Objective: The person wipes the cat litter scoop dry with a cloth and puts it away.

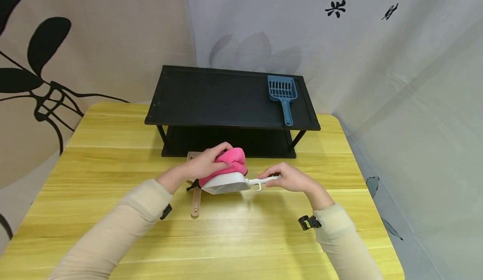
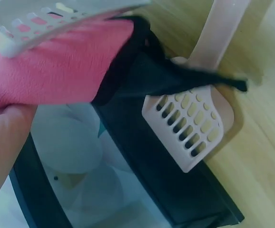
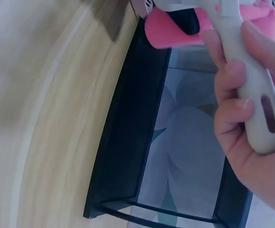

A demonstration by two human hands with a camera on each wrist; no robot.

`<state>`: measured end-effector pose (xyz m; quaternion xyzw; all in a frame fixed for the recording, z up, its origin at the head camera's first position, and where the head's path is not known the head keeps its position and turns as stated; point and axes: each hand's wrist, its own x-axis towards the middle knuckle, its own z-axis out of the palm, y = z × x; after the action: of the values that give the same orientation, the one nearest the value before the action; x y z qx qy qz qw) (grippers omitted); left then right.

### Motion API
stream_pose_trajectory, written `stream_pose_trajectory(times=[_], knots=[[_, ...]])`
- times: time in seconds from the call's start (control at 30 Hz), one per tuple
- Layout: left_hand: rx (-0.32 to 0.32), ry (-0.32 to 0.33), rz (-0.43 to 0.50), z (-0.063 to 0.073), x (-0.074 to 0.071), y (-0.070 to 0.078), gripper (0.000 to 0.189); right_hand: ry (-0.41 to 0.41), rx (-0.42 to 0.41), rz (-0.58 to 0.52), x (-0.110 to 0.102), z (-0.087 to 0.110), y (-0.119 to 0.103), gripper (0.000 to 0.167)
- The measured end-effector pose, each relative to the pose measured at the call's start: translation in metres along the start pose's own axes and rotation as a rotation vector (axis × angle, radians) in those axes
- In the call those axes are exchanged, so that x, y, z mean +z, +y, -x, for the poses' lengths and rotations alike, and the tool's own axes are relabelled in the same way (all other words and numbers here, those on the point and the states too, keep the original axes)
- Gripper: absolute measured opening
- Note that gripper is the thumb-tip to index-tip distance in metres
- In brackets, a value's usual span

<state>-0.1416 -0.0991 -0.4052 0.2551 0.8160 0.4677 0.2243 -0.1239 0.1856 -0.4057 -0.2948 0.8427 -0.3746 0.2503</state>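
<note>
My right hand [image 1: 289, 177] grips the handle of a white slotted litter scoop [image 1: 225, 183], which is held above the table. In my left hand [image 1: 205, 162] is a bright pink cloth [image 1: 232, 159] with black trim, pressed against the scoop's head. The right wrist view shows my fingers curled round the pale handle [image 3: 251, 90]. A dark trim tail [image 2: 175, 78] hangs from the cloth in the left wrist view. Below it a pale pink litter scoop [image 2: 187, 123] lies on the table; its handle [image 1: 196, 202] points toward me, and the cloth and left hand partly cover it.
Behind the hands stands a black two-tier rack [image 1: 219, 99]. A blue litter scoop [image 1: 284, 95] lies on the right of its upper shelf. The yellow wood table [image 1: 245, 246] extends round the rack, with pale printed curtains [image 1: 132, 28] behind.
</note>
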Motion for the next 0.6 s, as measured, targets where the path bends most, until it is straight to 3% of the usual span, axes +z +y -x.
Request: stream_pose_trajectory(times=[0.1, 0.3, 0.6], knots=[[0.003, -0.039, -0.015, 0.000, 0.002, 0.002, 0.028, 0.003, 0.006, -0.019, -0.001, 0.003, 0.004, 0.022], [-0.008, -0.051, -0.030, 0.001, -0.001, 0.002, 0.029, 0.032, 0.026, -0.088, -0.007, 0.009, 0.010, 0.022], [-0.011, 0.018, -0.051, 0.009, -0.013, -0.004, 0.030, 0.077, 0.108, -0.155, -0.016, 0.018, 0.019, 0.025]])
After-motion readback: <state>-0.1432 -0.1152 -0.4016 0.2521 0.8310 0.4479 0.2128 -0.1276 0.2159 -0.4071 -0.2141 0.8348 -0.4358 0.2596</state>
